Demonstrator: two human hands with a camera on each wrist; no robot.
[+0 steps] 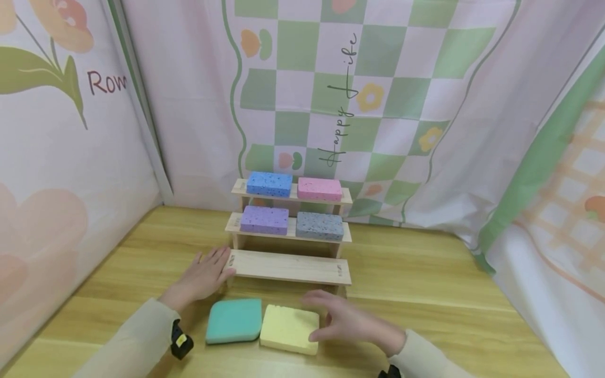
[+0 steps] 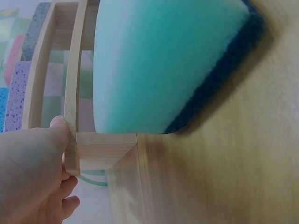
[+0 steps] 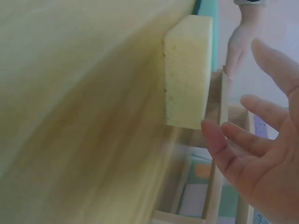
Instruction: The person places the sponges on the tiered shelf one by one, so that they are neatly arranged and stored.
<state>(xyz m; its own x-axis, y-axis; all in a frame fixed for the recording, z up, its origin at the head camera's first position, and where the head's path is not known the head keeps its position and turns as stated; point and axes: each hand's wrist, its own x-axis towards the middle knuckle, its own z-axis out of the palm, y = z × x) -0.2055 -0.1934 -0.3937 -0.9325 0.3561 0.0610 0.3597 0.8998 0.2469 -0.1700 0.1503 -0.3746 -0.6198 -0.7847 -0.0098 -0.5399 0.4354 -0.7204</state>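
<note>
My left hand point(image 1: 203, 275) holds the left end of the lowest board of a three-step wooden display rack point(image 1: 288, 266), thumb at the front corner. In the left wrist view its fingers bend past the board's end. My right hand point(image 1: 347, 320) hovers at the right side of a yellow sponge point(image 1: 288, 328), fingers spread and loosely bent; whether a fingertip touches it I cannot tell. Left of that sponge lies a teal sponge point(image 1: 235, 320) on the table, with a dark scouring layer point(image 2: 215, 70) underneath.
A blue sponge point(image 1: 269, 184) and a pink sponge point(image 1: 319, 189) sit on the top step. On the middle step are a purple sponge point(image 1: 264, 220) and a grey sponge point(image 1: 320, 226). Patterned curtains point(image 1: 203, 131) hang behind the wooden table point(image 1: 425, 294) and at both sides.
</note>
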